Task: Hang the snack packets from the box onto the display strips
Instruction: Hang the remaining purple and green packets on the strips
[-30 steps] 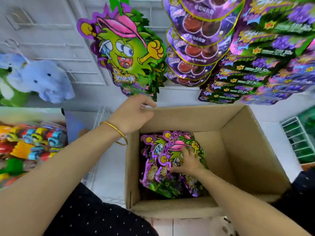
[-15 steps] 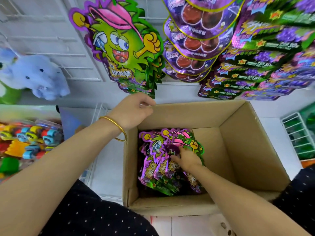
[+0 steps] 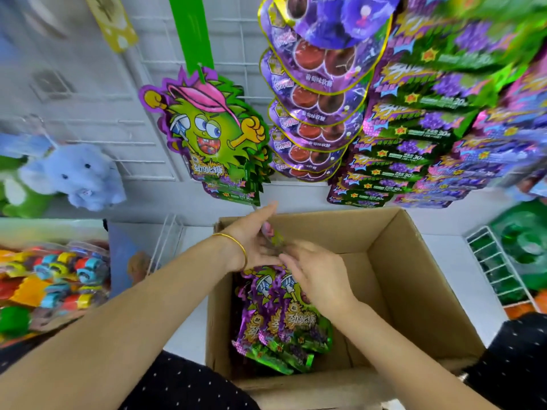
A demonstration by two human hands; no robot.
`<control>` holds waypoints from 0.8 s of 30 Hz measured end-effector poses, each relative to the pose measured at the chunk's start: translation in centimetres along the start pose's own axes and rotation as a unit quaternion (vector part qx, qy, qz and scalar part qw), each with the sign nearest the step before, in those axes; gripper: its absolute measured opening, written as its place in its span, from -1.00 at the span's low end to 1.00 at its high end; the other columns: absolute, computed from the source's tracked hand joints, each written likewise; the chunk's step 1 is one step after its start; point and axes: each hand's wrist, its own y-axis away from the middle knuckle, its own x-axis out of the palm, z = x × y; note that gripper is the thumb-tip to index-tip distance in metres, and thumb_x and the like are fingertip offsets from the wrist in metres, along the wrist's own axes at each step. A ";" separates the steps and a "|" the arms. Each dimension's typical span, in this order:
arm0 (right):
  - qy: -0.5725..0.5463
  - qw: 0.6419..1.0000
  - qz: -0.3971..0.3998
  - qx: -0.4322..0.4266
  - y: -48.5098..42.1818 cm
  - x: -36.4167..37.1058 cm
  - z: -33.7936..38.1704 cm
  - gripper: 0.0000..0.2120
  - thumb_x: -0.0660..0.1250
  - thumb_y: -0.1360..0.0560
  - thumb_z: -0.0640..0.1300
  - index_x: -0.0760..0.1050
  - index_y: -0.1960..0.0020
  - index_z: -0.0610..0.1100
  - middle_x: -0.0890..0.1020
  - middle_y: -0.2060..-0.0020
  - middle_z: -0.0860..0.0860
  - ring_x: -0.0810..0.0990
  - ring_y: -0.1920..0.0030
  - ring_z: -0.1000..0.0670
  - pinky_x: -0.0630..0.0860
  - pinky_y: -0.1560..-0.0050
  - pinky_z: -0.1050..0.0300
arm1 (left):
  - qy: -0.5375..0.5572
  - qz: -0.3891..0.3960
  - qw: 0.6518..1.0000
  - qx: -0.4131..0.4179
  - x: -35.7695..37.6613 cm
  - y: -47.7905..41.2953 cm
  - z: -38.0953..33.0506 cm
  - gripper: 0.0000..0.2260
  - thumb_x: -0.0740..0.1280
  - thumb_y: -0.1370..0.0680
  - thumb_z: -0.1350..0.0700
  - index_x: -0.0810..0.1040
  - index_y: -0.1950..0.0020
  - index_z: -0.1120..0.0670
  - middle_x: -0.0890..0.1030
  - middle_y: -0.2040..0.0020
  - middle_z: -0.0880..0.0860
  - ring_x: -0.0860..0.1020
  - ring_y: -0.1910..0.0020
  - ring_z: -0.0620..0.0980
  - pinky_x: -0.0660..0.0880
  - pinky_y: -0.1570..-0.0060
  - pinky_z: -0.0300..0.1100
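An open cardboard box (image 3: 420, 291) stands below me with a pile of green and purple monster snack packets (image 3: 284, 324) at its left side. My right hand (image 3: 316, 276) is over the pile, fingers closed on the top of one packet (image 3: 270, 235), which is blurred. My left hand (image 3: 251, 241), with a gold bangle on the wrist, has its palm open and fingers straight, touching that packet's top. A green display strip (image 3: 192, 34) hangs on the wire grid above, with several of the same monster packets (image 3: 210, 134) on it.
Purple candy packs (image 3: 313, 113) and grape packs (image 3: 414, 149) hang at upper right. A blue plush elephant (image 3: 74, 176) is at left, above a bin of colourful toys (image 3: 50, 279). A white wire rack (image 3: 497, 267) stands right of the box.
My left hand left the box's back rim and came down to meet my right hand. The right hand rose from the pile with a packet's top. The view tilted up.
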 end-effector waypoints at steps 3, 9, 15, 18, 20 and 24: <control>-0.068 0.992 0.093 -0.045 -0.7 -1.3 1.0 -0.43 -0.03 -0.51 0.29 0.58 -0.11 -0.06 0.65 -0.06 0.04 0.62 -0.05 -0.01 0.57 0.02 0.15 | -0.096 -0.073 0.991 0.059 -1.4 0.3 -0.4 -0.83 0.26 -0.53 0.26 0.46 -0.11 0.25 0.58 0.21 0.19 0.59 0.27 0.11 0.59 0.23 0.04; -0.139 0.987 0.076 0.043 -3.3 -3.9 -0.8 -0.47 0.12 -0.52 0.21 0.35 -0.38 -0.05 0.42 -0.35 0.04 0.33 -0.36 0.07 0.30 -0.37 0.10 | -0.327 -0.028 0.935 0.136 -3.5 2.9 -2.3 -0.84 0.28 -0.51 0.32 0.56 -0.03 0.14 0.59 0.26 0.04 0.53 0.26 -0.03 0.48 0.19 -0.31; -0.181 0.979 0.088 0.040 -9.8 -7.1 2.1 -0.43 0.38 -0.46 -0.04 0.30 -0.41 -0.05 0.49 -0.28 0.01 0.43 -0.28 0.03 0.31 -0.32 0.14 | -0.494 -0.022 0.843 0.213 -5.9 5.7 -6.1 -0.64 0.40 -0.44 0.12 0.52 -0.23 0.15 0.60 -0.15 0.15 0.54 -0.12 0.10 0.41 -0.21 -0.08; -0.208 0.971 0.110 0.028 -13.1 -7.8 4.0 -0.70 0.43 -0.42 -0.06 0.56 -0.11 -0.15 0.63 0.05 -0.01 0.54 0.05 0.03 0.46 -0.06 -0.04 | -0.510 -0.044 0.814 0.274 -6.7 7.7 -8.6 -0.55 0.40 -0.34 -0.05 0.54 -0.19 0.09 0.62 -0.13 0.13 0.58 -0.12 0.12 0.48 -0.20 -0.07; -0.245 0.967 0.064 0.012 -15.3 -8.4 5.1 -0.86 0.43 -0.42 -0.13 0.57 0.14 -0.21 0.55 0.33 0.01 0.45 0.26 0.03 0.45 0.14 -0.03 | -0.514 -0.076 0.785 0.337 -7.1 9.3 -10.6 -0.75 0.37 -0.44 0.08 0.58 -0.10 0.07 0.64 -0.04 0.09 0.60 0.06 0.03 0.52 0.03 -0.34; -0.257 0.965 -0.059 0.015 -19.0 -9.5 6.8 -0.92 0.40 -0.43 -0.13 0.59 0.11 -0.14 0.59 0.33 -0.01 0.53 0.25 -0.04 0.51 0.16 -0.08 | -0.409 -0.070 0.783 0.464 -5.8 13.2 -14.3 -0.63 0.41 -0.45 0.18 0.45 -0.24 0.10 0.58 -0.09 0.01 0.56 0.00 -0.19 0.50 0.02 -0.39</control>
